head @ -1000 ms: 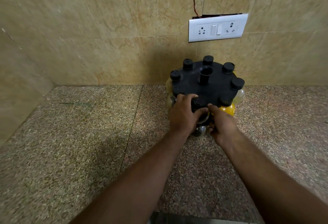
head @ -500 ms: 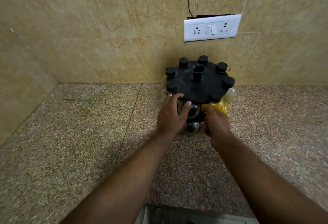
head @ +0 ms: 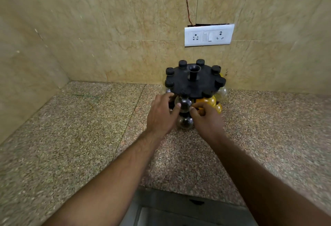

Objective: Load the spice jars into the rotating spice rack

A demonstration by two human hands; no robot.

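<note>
Cradling with left hand (head: 162,116), thumb and fingers curved round the glass, a dark jar (head: 184,103) hanging in the front slot of the spice rack (head: 195,86); lowered from the rack's top since a second ago, suggesting jar seated. Bracing with right hand (head: 206,120), fingers curled, grip unclear. No writing legible on socket plate (head: 209,35)
</note>
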